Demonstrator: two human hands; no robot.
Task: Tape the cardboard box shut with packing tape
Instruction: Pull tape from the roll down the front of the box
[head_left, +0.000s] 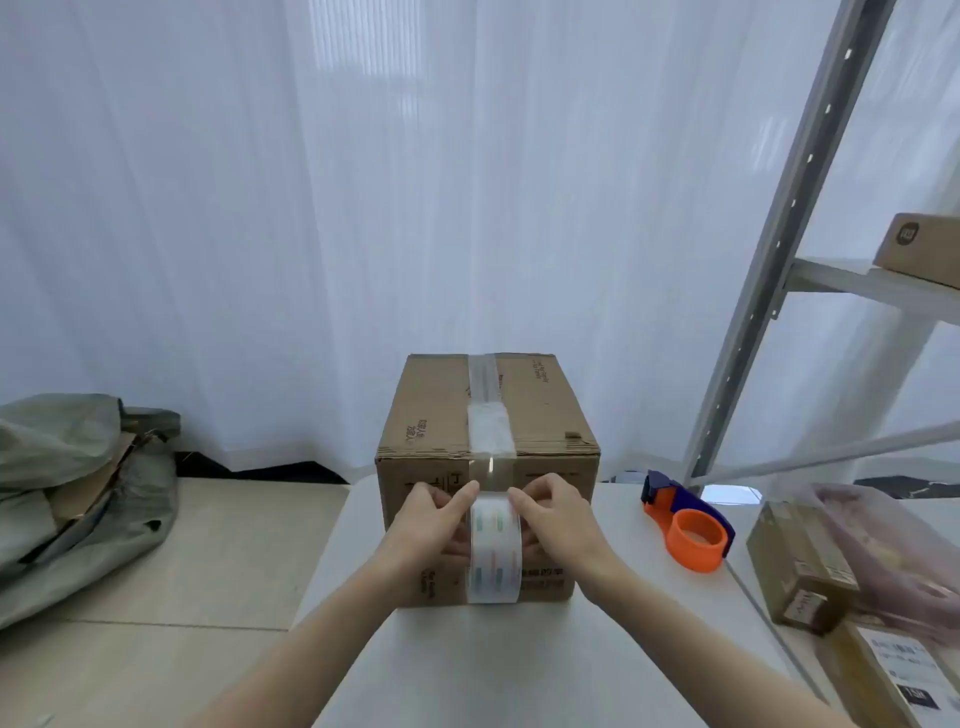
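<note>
A brown cardboard box (431, 415) stands on a white table (467, 665) with its top flaps down. A strip of clear packing tape (488, 431) runs along the top seam and over the near edge onto the front face. My left hand (436, 519) and my right hand (556, 514) rest on that front face, thumbs pressing on either side of the tape just below the top edge. A white patterned label (494, 556) runs down the front between my hands. The blue and orange tape dispenser (691, 525) lies on the table to the right of the box, apart from both hands.
Small cardboard parcels (800, 566) and a pink plastic bag (893, 540) lie at the right of the table. A grey metal shelf (779, 249) with another box (919, 249) rises at the right. Grey-green sacks (78, 493) sit on the floor at left. White curtains hang behind.
</note>
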